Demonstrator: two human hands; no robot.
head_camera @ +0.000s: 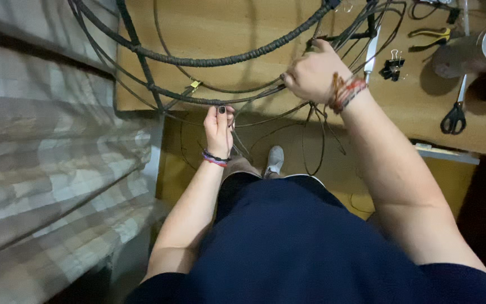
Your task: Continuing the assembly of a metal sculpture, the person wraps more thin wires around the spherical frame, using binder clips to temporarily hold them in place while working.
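While I look straight down from the head camera, my left hand (219, 128) sits just past the near edge of the wooden table (237, 28), fingers closed in a pinch on a thin dark cord (254, 121) that trails off that edge. My right hand (310, 73) is farther in over the tabletop, fingers curled shut around a cluster of the same thin cords where they meet the wrapped hoop (198, 60). That hoop, bound in dark cord, arcs across the far part of the table, with a second slimmer ring (175, 93) running just inside it toward the near edge. Loose strands hang down between my hands toward the floor. Near the table's right edge lie black scissors (454, 115), a black binder clip (392, 67) and yellow-handled pliers (431, 36), well apart from both hands. A checked cloth (46, 157) lies left of the table.
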